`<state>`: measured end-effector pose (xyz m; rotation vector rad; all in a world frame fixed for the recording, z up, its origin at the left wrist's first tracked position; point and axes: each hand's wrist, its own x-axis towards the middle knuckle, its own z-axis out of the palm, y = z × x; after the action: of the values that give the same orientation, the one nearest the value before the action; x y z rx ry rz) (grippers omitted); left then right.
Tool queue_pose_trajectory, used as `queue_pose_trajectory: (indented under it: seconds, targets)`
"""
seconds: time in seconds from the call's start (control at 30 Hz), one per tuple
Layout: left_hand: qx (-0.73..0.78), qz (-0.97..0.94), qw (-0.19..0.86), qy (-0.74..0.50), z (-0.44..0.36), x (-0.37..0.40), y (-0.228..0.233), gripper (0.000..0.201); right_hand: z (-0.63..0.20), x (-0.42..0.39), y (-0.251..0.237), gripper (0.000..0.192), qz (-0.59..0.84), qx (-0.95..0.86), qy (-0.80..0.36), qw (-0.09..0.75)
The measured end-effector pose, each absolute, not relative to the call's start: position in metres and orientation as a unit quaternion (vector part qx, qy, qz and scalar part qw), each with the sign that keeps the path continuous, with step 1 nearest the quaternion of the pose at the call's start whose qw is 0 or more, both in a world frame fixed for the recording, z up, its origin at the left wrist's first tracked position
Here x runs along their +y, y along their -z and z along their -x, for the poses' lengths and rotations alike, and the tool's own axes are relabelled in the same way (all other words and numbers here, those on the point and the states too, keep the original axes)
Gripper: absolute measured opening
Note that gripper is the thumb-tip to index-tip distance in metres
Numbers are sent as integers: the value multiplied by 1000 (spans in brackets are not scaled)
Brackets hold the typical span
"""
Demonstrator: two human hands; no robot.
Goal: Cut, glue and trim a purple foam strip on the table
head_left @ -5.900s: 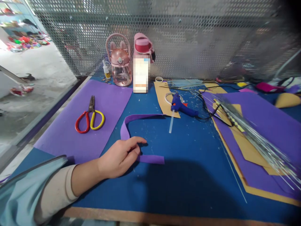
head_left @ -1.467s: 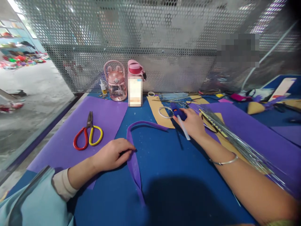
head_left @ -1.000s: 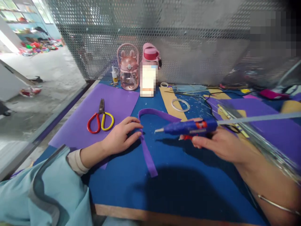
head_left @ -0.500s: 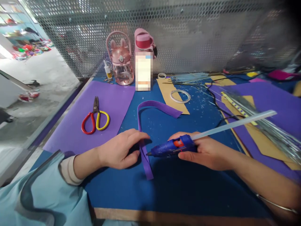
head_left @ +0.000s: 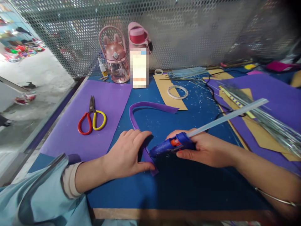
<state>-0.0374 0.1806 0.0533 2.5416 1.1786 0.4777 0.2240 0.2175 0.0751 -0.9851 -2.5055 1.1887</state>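
The matt purple foam strip [head_left: 150, 107] is lying soft and smooth on the desk's dull blue mat [head_left: 188, 185]. The glossy blue plastic glue gun [head_left: 171, 146] is carrying a translucent, waxy glue stick [head_left: 228, 115]. Perforated grey metal mesh [head_left: 188, 34] is lining the far edge.

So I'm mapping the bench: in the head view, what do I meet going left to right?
Scissors → left hand → glue gun → right hand → silver wires.

left hand [head_left: 128, 155] pressing down a curled purple foam strip [head_left: 138, 117], right hand [head_left: 202, 149] gripping a blue hot glue gun [head_left: 171, 146], nozzle at the strip's near end, red-and-yellow-handled scissors [head_left: 91, 116] on a purple foam sheet [head_left: 77, 138]
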Motion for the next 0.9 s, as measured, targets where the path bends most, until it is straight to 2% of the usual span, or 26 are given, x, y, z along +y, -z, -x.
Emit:
queue_pose_trajectory:
  seconds: [0.13, 0.2, 0.27, 0.37, 0.43, 0.73, 0.9]
  targets:
    - [406, -890, 135, -156, 36, 177, -58, 90, -225, 218, -80, 25, 327, -848, -404, 106]
    - [408, -891, 106, -166, 35, 173, -61, 86, -224, 218, -82, 23, 324, -851, -396, 114]
    - [397, -897, 66, -184, 35, 169, -63, 71, -224, 218, -84, 21, 315, -859, -385, 119]
    - [361, -916, 31, -173, 34, 164, -63, 36, -222, 219, -85, 20, 305, -869, -371, 122]
    - [341, -927, 35, -151, 34, 162, -63, 27, -221, 218, -85, 20, 304, -870, -369, 121]
    - [371, -912, 127, -121, 35, 166, -58, 37, -219, 215, -88, 23, 318, -852, -401, 113]
    - [372, -912, 130, -116, 35, 165, -58, 37, -218, 216, -86, 24, 336, -865, -352, 122]
